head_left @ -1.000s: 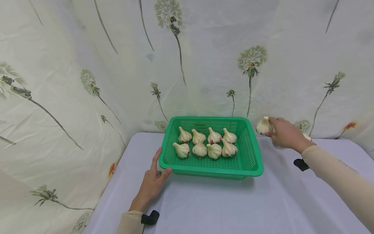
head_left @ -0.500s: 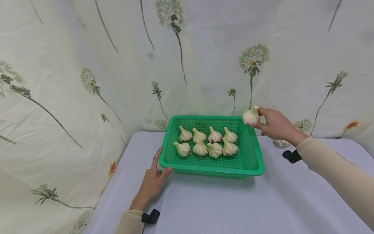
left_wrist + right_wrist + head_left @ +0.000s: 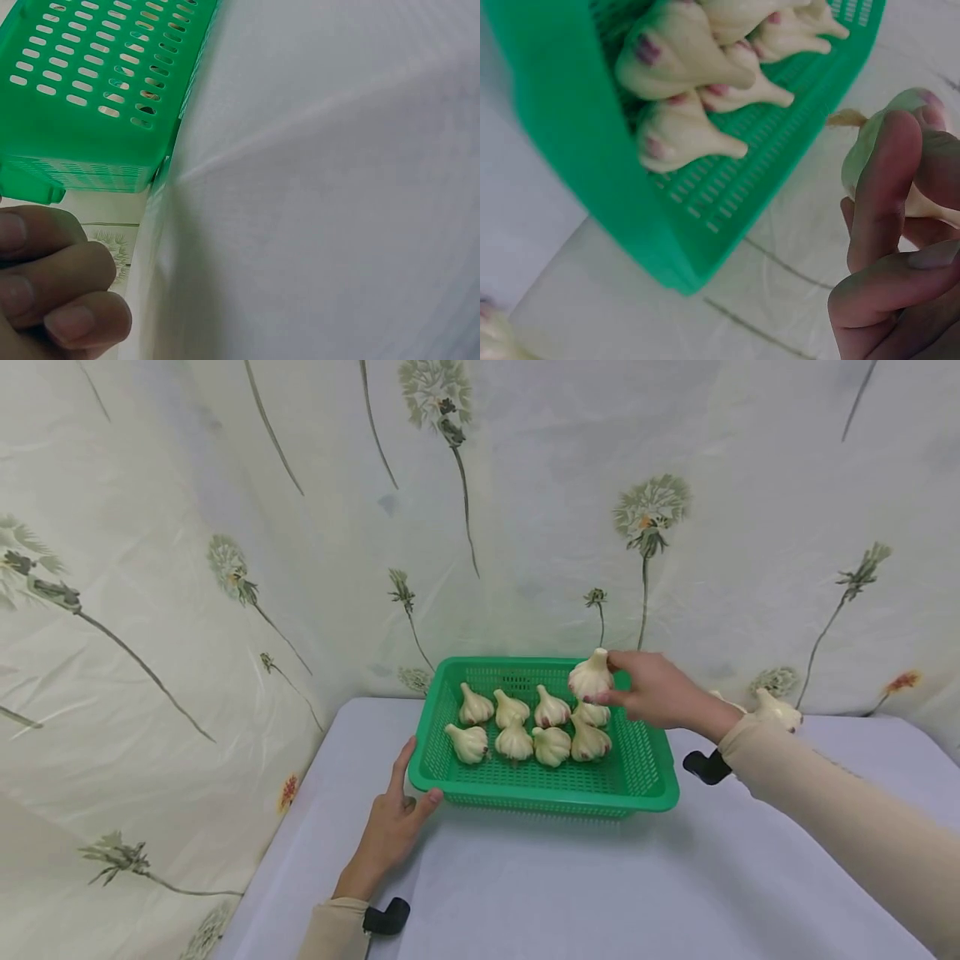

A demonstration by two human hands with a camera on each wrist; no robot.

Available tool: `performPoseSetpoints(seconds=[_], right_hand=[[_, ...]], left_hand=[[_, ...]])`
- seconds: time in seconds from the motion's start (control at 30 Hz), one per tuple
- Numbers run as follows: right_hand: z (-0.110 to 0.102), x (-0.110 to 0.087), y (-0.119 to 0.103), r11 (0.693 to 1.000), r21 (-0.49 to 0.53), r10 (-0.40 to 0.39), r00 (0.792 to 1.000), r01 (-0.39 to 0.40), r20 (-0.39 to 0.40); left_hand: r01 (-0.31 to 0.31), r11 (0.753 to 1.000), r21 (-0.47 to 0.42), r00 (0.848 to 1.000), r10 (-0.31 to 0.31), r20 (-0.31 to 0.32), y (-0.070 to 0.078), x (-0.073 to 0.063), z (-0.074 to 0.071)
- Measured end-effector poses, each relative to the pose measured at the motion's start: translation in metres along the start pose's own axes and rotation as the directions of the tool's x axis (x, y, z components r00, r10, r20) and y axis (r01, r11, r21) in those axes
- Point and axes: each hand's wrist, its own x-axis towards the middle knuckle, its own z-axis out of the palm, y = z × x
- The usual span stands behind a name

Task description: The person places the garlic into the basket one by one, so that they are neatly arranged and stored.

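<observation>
A garlic bulb (image 3: pixel 591 676) is pinched between the thumb and fingers of my right hand (image 3: pixel 660 689), stem upward. It is above the back right part of a green plastic basket (image 3: pixel 543 794). In the right wrist view, the held bulb (image 3: pixel 862 154) is partly covered by the fingers. Several garlic bulbs (image 3: pixel 513 742) lie in two rows inside the basket. At the basket's front left corner, my left hand (image 3: pixel 388 835) holds the rim between thumb and index finger. The left wrist view shows its other fingers (image 3: pixel 71 274) curled beside the basket's outer wall (image 3: pixel 82 135).
More garlic bulbs (image 3: pixel 780 710) lie on the table at the back right, partly behind my right sleeve (image 3: pixel 840 810). A white cloth (image 3: pixel 540 893) covers the table. Behind it hangs a curtain (image 3: pixel 525 527) printed with dandelions.
My right hand has carried the garlic bulb left, from the table beside the basket, up past the right rim and over the bulbs inside. My left hand and the basket stay in place.
</observation>
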Motion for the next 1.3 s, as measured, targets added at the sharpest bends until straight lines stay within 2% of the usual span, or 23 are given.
performPoseSetpoints(seconds=[0.27,0.5,0.73,0.97,1.1,1.3], right_hand=[[0.023,0.010,-0.017,0.997,0.058,-0.051,0.997,0.047,0.066],[0.050,0.022,-0.027,0.987,0.107,-0.134,0.980,0.119,0.149],[0.070,0.034,-0.044,0.981,0.057,-0.191,0.967,0.184,0.171],[0.080,0.046,-0.052,0.978,0.055,-0.210,0.960,0.203,0.184],[0.085,0.054,-0.054,0.974,0.083,-0.223,0.949,0.210,0.225],[0.094,0.060,-0.058,0.970,0.062,-0.244,0.912,0.237,0.331]], left_hand=[[0.007,1.000,0.006,1.000,-0.007,0.010,0.001,0.000,0.000],[0.008,1.000,0.008,1.000,-0.008,0.006,0.001,-0.001,-0.001],[0.001,1.000,0.007,1.000,-0.001,0.005,0.000,0.000,-0.001],[0.004,1.000,-0.003,1.000,-0.004,0.010,0.003,0.000,-0.002],[0.004,1.000,0.001,1.000,-0.004,0.010,0.003,0.000,-0.002],[0.005,1.000,-0.008,1.000,-0.005,0.014,0.002,0.000,-0.001]])
